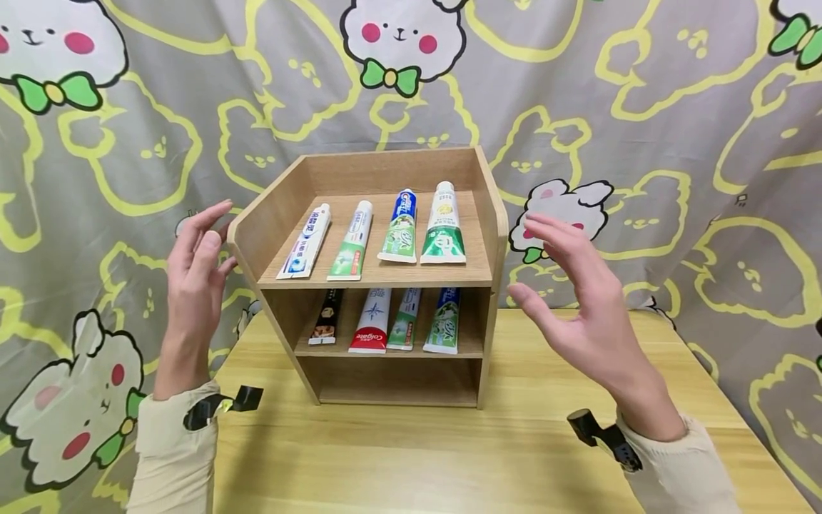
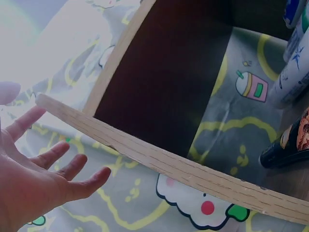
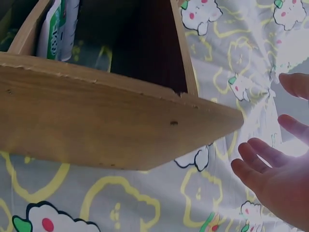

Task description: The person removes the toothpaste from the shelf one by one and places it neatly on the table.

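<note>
Left hand (image 1: 195,278) and right hand (image 1: 591,307) flanked a wooden shelf (image 1: 272,218), fingers apart and empty; toothpaste tubes (image 1: 401,227) seemingly called for level handling.

A: head view's bright, soft shadows on the table (image 1: 385,453) — wrist views look dimmer, no?
B: yep — left's blown out top-left, right glares at its right edge, shelf (image 2: 159,82) insides nearly black.

Grey patterned curtain (image 1: 501,93); wood-grain table (image 1: 385,457)
</note>
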`<state>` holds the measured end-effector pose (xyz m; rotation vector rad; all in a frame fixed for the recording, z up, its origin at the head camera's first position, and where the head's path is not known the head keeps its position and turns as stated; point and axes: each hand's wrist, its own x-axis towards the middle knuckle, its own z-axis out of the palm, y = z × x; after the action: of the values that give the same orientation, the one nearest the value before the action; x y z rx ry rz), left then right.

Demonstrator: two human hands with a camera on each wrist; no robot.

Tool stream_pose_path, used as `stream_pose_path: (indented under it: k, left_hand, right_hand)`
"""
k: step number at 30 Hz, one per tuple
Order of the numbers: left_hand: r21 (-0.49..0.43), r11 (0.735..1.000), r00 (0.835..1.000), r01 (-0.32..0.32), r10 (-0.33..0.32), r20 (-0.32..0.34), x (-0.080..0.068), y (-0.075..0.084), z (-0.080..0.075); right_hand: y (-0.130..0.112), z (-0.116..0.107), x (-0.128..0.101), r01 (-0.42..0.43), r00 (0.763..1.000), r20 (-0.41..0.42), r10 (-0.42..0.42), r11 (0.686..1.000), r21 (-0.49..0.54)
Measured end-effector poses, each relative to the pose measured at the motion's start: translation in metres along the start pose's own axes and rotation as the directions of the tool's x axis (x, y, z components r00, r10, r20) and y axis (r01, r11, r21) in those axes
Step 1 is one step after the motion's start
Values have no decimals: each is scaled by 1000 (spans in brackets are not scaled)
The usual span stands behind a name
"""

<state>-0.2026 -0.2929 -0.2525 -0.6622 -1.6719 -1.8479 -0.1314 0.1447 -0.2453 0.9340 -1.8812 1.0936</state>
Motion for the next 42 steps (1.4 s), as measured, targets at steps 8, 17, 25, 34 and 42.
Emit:
stream_pose_path:
  k: [8, 17, 25, 34, 42]
  left_hand:
    - [12, 1000, 1000, 9, -10, 18, 12, -4, -2]
    - [98, 995, 999, -29, 26, 30, 28, -12, -7]
    - [95, 995, 998, -32, 27, 53, 33, -13, -12]
    - [115, 993, 998, -10, 2, 68, 32, -18, -13]
    - [163, 987, 998, -2, -7, 55, 32, -20, -11]
  right_hand:
    - [11, 14, 12, 83, 997, 13, -82, 990, -114]
    - [16, 31, 29, 135, 990, 54, -128, 976, -172]
    - [12, 42, 45, 186, 981, 78, -175, 970, -158]
    - [7, 54, 55, 152, 983, 128, -131, 973, -171]
    - [6, 74, 62, 72, 986, 165, -38, 976, -206]
